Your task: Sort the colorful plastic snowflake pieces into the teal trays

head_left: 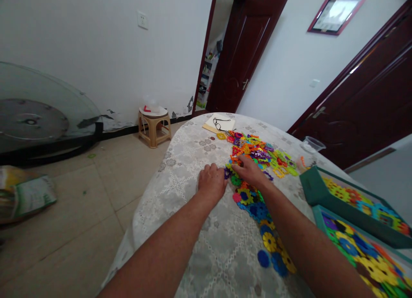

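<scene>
A heap of small colourful plastic gear-shaped pieces [257, 154] lies on a table covered with a pale lace cloth [199, 229]. My left hand [211, 182] rests knuckles up at the heap's near-left edge, fingers curled, touching purple pieces; what it holds is hidden. My right hand [249, 170] reaches into the heap, fingers pinched among orange and green pieces. A trail of blue and yellow pieces [270, 242] runs along under my right forearm.
Two green boxes [313, 188] with pictures of the pieces stand at the right. A clear cup [310, 144], glasses on a book [220, 123], a tan stool [154, 126], a round glass tabletop [41, 118] against the wall, dark doors behind.
</scene>
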### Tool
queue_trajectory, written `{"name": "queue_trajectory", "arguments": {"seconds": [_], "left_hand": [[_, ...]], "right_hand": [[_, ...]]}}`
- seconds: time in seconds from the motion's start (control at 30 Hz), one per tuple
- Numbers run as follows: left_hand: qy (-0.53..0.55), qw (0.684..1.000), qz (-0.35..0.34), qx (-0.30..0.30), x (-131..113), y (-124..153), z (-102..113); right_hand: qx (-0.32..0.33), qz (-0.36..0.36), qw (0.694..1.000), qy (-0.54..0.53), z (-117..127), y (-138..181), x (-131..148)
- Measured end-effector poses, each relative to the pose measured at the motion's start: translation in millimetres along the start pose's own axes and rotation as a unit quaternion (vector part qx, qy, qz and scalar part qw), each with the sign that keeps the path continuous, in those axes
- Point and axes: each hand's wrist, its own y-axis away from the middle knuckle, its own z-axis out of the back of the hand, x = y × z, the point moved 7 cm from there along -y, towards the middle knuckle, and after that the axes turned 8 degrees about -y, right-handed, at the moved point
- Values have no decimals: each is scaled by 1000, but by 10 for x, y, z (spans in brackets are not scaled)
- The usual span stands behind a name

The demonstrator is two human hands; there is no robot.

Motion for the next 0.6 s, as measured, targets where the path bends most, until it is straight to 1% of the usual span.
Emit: {"name": "queue_trajectory", "arguments": {"seconds": [0.07,0.1,0.17,0.23,0.3,0.4,0.5,0.6], "left_hand": [[-4,1000,-2,-4,-12,-2,-10],[-5,1000,2,-4,-12,-1,-11],[-4,1000,19,3,-3,2,-12],[-1,999,36,8,7,6,-8],[3,999,39,9,7,10,-2],[8,1000,22,1,-5,12,3],[13,1000,17,5,18,-15,-14],[17,999,28,11,68,-71,-29]], "right_hand": [[-33,-20,999,-36,56,39,-42],[-37,-33,997,-66,67,52,-63],[-9,-57,990,-126,35,66,-86],[36,-62,986,-152,-33,72,-63],[60,-48,990,-122,-82,76,-17],[78,-15,994,-74,-138,82,58],[105,13,992,-69,-190,78,104],[103,31,993,-55,-183,56,110]]}}
